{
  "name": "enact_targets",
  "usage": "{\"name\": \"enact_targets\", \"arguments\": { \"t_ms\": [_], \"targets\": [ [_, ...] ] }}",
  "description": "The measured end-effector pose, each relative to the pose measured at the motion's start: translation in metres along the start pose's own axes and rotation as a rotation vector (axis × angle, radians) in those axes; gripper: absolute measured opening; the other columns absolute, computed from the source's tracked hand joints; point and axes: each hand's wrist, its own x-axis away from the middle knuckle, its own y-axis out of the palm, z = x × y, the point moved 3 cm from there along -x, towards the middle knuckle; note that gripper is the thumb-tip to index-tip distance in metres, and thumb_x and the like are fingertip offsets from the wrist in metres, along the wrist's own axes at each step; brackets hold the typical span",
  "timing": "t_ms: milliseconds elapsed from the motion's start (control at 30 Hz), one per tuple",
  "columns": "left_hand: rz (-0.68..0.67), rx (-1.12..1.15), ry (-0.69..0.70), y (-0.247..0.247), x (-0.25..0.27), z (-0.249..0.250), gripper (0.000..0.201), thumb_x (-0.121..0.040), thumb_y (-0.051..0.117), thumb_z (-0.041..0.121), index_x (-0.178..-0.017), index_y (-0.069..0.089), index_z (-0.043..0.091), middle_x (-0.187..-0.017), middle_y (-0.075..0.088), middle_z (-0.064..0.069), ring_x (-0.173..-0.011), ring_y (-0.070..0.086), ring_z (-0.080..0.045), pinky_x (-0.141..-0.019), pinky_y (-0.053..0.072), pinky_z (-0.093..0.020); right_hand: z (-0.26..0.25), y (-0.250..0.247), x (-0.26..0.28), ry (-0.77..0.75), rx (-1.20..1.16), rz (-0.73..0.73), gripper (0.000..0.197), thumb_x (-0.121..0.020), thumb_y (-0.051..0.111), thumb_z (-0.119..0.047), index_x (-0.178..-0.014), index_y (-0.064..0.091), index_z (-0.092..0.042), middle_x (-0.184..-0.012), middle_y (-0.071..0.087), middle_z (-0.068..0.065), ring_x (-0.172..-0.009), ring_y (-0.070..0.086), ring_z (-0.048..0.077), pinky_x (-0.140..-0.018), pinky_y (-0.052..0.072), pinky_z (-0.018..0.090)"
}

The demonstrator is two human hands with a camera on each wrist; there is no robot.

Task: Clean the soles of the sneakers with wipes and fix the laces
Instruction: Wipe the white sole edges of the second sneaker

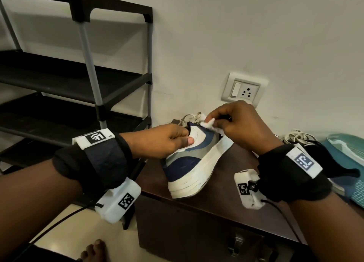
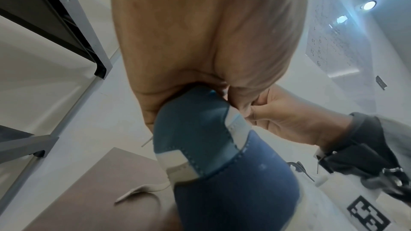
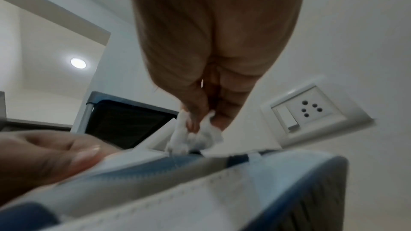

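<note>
A white, blue and grey sneaker [image 1: 193,161] stands tilted on a dark brown cabinet top [image 1: 226,198], heel toward me. My left hand [image 1: 167,139] grips its collar, thumb on the white side panel, fingers inside the opening; the left wrist view shows the blue heel [image 2: 211,147] under that hand [image 2: 200,50]. My right hand [image 1: 234,123] pinches a crumpled white wipe [image 1: 209,123] and presses it on the sneaker's upper near the tongue. The right wrist view shows the wipe [image 3: 198,134] held at the fingertips [image 3: 195,117] against the sneaker [image 3: 200,182]. Loose white laces [image 1: 189,116] trail behind.
A black and grey shoe rack [image 1: 78,80] stands to the left against the wall. A wall socket [image 1: 244,90] sits behind the hands. A teal basket [image 1: 352,163] and a second white sneaker [image 1: 295,136] lie at the right. My bare foot [image 1: 94,252] is on the floor.
</note>
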Motion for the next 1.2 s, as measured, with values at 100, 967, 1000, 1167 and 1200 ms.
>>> {"name": "enact_targets", "arguments": {
  "t_ms": [100,967,1000,1167,1200],
  "targets": [
    [-0.009,0.014,0.003,-0.001,0.000,-0.001,0.040,-0.105,0.047,0.038,-0.108,0.062,0.001,-0.105,0.068,-0.021,-0.098,0.066,-0.037,-0.093,0.055,-0.053,0.000,0.014,0.004,-0.039,0.028,0.039,0.025,-0.089,0.064,-0.003,-0.095,0.080,-0.022,-0.099,0.074,-0.006,-0.088,0.063,0.007,-0.080,0.048,0.013],
    [0.024,0.064,-0.025,-0.010,0.001,-0.019,0.034,-0.105,0.046,0.036,-0.108,0.068,0.010,-0.102,0.075,-0.007,-0.091,0.070,-0.018,-0.094,0.056,-0.042,0.043,0.007,0.008,0.088,0.087,0.204,0.022,-0.088,0.064,-0.001,-0.086,0.078,-0.019,-0.093,0.073,0.000,-0.091,0.067,0.018,-0.080,0.049,0.025],
    [0.024,0.062,-0.021,-0.011,0.000,-0.019,0.034,-0.105,0.046,0.037,-0.107,0.068,0.010,-0.102,0.075,-0.007,-0.091,0.070,-0.018,-0.093,0.056,-0.043,0.036,0.011,0.013,0.069,0.083,0.156,0.023,-0.087,0.064,-0.001,-0.086,0.078,-0.019,-0.094,0.074,-0.002,-0.092,0.066,0.016,-0.083,0.050,0.027],
    [0.027,0.030,-0.031,-0.014,0.004,-0.020,0.053,-0.097,0.048,0.055,-0.106,0.066,0.006,-0.102,0.073,-0.014,-0.095,0.070,-0.033,-0.093,0.055,-0.054,0.013,0.026,0.034,-0.053,0.041,-0.111,0.023,-0.087,0.068,-0.004,-0.089,0.079,-0.023,-0.094,0.072,-0.013,-0.088,0.063,0.002,-0.080,0.046,0.010],
    [0.022,0.034,-0.031,-0.013,0.005,-0.020,0.057,-0.091,0.047,0.058,-0.107,0.066,0.006,-0.102,0.073,-0.013,-0.096,0.070,-0.034,-0.093,0.055,-0.055,0.019,0.023,0.032,-0.051,0.062,-0.069,0.023,-0.086,0.068,-0.003,-0.089,0.079,-0.023,-0.094,0.071,-0.010,-0.087,0.063,0.005,-0.079,0.046,0.011]
  ]
}}
